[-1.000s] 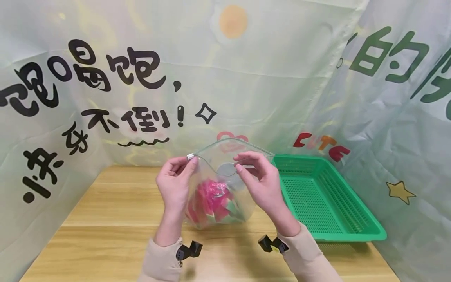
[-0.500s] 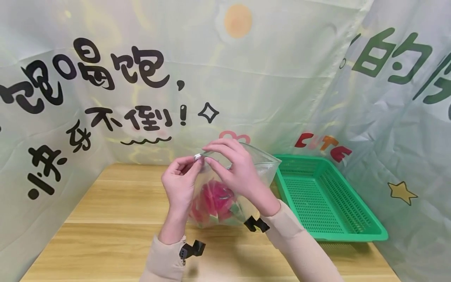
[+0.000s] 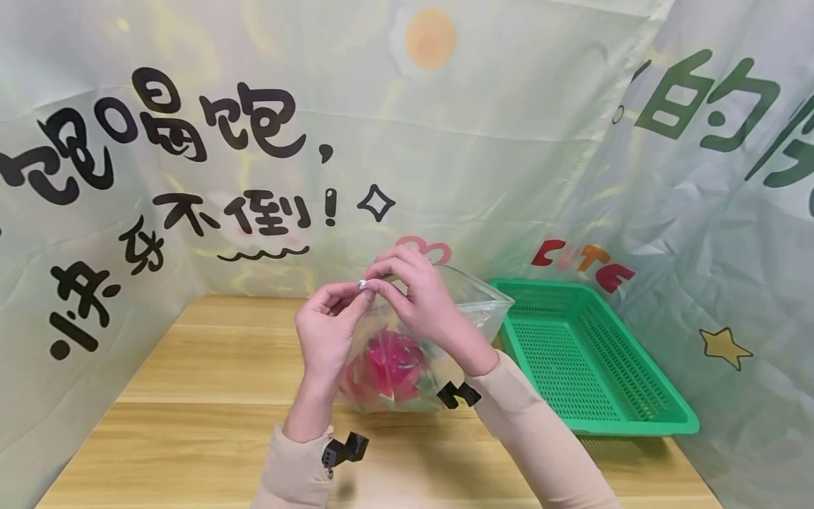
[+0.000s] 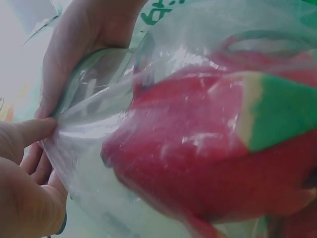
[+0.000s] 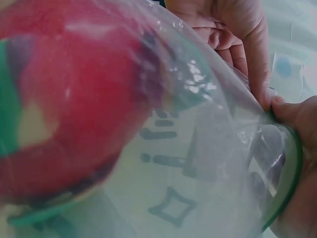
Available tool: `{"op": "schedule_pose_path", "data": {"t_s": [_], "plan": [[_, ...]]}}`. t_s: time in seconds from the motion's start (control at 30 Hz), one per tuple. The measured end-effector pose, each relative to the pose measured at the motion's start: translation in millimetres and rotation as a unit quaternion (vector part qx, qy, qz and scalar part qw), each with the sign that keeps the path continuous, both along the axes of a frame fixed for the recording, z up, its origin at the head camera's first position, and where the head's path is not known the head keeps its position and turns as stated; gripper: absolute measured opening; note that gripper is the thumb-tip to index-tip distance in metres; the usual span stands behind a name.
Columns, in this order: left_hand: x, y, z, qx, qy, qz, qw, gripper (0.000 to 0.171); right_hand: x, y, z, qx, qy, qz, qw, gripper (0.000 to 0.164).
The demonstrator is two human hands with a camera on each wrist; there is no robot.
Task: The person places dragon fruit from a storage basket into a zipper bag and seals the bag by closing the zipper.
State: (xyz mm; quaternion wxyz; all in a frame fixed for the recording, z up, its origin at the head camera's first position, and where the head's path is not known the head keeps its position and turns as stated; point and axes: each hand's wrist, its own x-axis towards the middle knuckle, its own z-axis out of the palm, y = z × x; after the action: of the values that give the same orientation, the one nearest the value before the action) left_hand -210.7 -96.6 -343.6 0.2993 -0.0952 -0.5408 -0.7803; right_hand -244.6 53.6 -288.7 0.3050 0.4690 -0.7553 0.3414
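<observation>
A clear slider zip bag (image 3: 481, 317) stands on the table in the head view, its mouth gaping on the right side. Inside lies a pink-red dragon fruit (image 3: 394, 362) with green-tipped scales, seen close through the plastic in the left wrist view. My left hand (image 3: 326, 332) pinches the bag's upper left corner between thumb and fingers. At that same corner, my right hand (image 3: 420, 297) pinches the small white slider (image 3: 362, 284), thumb in front and fingers reaching over the bag's edge. Both thumbs meet at the slider (image 5: 270, 93) in the right wrist view.
A green perforated plastic basket (image 3: 636, 428) sits right of the bag, close to its right corner. The wooden table (image 3: 210, 367) ends at printed cloth walls (image 3: 509, 141) behind and on both sides.
My right hand has moved left from the middle of the bag's mouth to the white slider at the left corner. The left hand has shifted slightly right, keeping its pinch.
</observation>
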Motion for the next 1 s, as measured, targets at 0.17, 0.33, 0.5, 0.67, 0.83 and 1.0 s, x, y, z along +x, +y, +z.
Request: {"op": "schedule_pose_path", "data": {"t_s": [0.17, 0.33, 0.5, 0.67, 0.83, 1.0], "plan": [[-0.6, -5.3, -1.8, -0.049, 0.004, -0.008, 0.9987, 0.019, -1.1, 1.3, -4.5, -0.012, -0.064, -0.007, 0.998, 0.006], [-0.1, -11.0, -2.0, -0.094, 0.020, 0.002, 0.9954, 0.014, -3.6, 2.1, -7.4, -0.009, -0.091, -0.016, 0.996, 0.006], [0.0, -14.7, -2.2, -0.128, 0.049, 0.018, 0.9904, 0.013, -2.9, 1.4, -6.9, 0.004, -0.091, -0.021, 0.996, 0.007], [-0.9, -14.7, -4.3, -0.151, 0.099, 0.043, 0.9826, 0.011, 0.7, 0.4, -5.8, 0.023, -0.078, -0.026, 0.996, 0.007], [-2.9, -8.5, -7.9, -0.157, 0.156, 0.077, 0.9722, 0.007, 4.0, 0.4, -7.2, 0.033, -0.036, -0.035, 0.998, 0.006], [-4.0, -4.9, -7.6, -0.146, 0.180, 0.095, 0.9680, 0.006, 5.3, 2.5, -7.6, 0.035, 0.005, -0.057, 0.998, 0.008]]}}
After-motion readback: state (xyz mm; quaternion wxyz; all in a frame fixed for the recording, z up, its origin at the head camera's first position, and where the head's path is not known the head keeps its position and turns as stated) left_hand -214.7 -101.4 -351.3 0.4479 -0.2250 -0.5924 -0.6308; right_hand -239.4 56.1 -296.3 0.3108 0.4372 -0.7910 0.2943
